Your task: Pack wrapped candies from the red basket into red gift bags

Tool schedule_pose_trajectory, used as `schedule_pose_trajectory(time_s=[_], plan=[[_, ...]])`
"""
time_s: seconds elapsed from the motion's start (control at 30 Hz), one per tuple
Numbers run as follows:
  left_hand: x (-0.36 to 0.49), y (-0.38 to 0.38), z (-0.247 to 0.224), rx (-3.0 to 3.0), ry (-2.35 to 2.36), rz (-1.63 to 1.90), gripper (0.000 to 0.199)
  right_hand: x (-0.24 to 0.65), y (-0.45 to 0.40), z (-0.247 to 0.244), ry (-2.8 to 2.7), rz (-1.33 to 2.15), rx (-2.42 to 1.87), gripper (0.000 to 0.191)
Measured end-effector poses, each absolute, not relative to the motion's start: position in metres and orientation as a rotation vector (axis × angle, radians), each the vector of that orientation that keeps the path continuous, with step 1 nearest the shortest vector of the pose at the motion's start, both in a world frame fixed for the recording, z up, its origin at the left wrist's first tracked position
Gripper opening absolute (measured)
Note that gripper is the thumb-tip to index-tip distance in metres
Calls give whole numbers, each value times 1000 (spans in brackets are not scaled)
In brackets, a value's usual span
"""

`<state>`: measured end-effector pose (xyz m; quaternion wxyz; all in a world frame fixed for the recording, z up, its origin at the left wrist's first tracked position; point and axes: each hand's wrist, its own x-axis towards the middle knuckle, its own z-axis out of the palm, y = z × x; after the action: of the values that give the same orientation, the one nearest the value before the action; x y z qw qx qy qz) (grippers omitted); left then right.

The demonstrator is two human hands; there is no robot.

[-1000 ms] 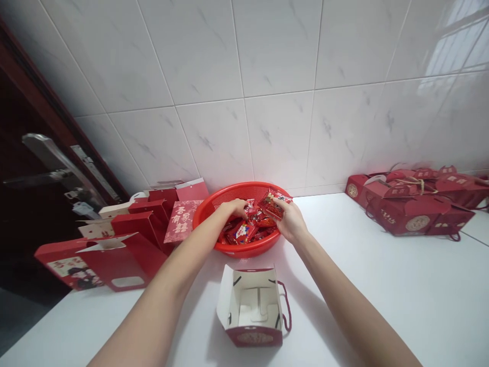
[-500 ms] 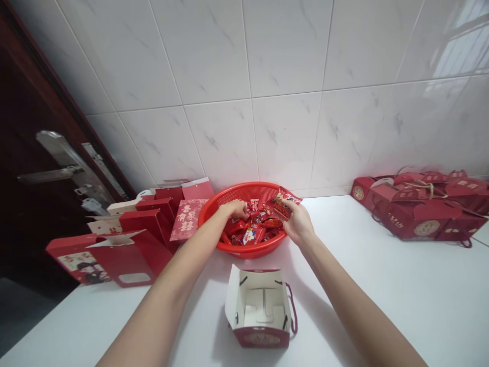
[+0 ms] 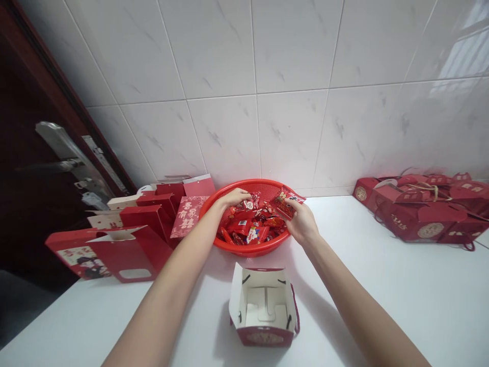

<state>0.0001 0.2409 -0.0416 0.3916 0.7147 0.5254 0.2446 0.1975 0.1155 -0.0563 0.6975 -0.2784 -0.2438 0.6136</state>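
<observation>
A red plastic basket (image 3: 248, 251) stands against the wall, holding red-wrapped sweets (image 3: 256, 233). Over its left part, my left hand (image 3: 236, 198) is closed on a small red wrapped sweet (image 3: 249, 205). At the basket's right rim my right hand (image 3: 301, 219) grips red shiny packets (image 3: 284, 205) between thumb and fingers. Nearer to me, an open dark red box (image 3: 265, 337) with a white inside and a cord handle sits on the table; nothing shows inside it.
Several red gift bags and boxes (image 3: 147, 221) stand at the left, by a dark door (image 3: 34, 127) with a metal handle. Closed dark red boxes (image 3: 424, 219) with cord handles lie at the right. A tiled wall (image 3: 290, 137) rises behind the white table (image 3: 344, 265).
My left hand has risen slightly from among the sweets, with one now visible at its fingertips. My right hand still holds its packets. The view has shifted slightly.
</observation>
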Motion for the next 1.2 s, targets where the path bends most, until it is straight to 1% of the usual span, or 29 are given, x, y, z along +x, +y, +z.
schedule_pose_trajectory(time_s=[0.17,0.33,0.37,0.4,0.47,0.5,0.53,0.57,0.67,0.73,0.77,0.83,0.9,0.93,1.03,1.2], plan=[[0,247,-41,1828,1438,828,20,198,115,-56,-545,1370,-626,9],[-4,250,-44,1903,1591,853,16,198,116,-57,-569,1363,-624,8],[-4,249,-44,1927,1617,853,18,198,115,-57,-582,1362,-622,8],[-4,247,-43,1956,1632,851,24,198,115,-57,-593,1358,-621,8],[0,240,-41,2012,1630,842,41,198,114,-56,-604,1342,-618,8],[4,235,-39,2050,1593,819,47,198,114,-56,-601,1331,-621,8],[10,230,-39,2105,1517,769,49,197,113,-55,-591,1320,-628,9],[17,224,-39,2166,1406,692,47,197,113,-55,-576,1309,-636,9],[41,208,-46,2382,869,276,38,197,112,-54,-554,1290,-650,9],[55,202,-52,2477,778,144,42,197,111,-53,-555,1283,-651,9],[60,201,-55,2523,811,113,43,197,111,-53,-549,1279,-650,9],[64,201,-56,2607,955,37,35,196,111,-52,-524,1281,-643,10],[61,204,-51,2659,1195,-41,25,196,110,-51,-501,1285,-639,12],[57,205,-47,2668,1332,-58,24,196,111,-51,-496,1282,-640,12],[46,209,-36,2629,1646,-41,29,195,111,-51,-490,1278,-640,11],[39,211,-31,2527,1854,-47,27,194,111,-51,-489,1280,-607,9]])
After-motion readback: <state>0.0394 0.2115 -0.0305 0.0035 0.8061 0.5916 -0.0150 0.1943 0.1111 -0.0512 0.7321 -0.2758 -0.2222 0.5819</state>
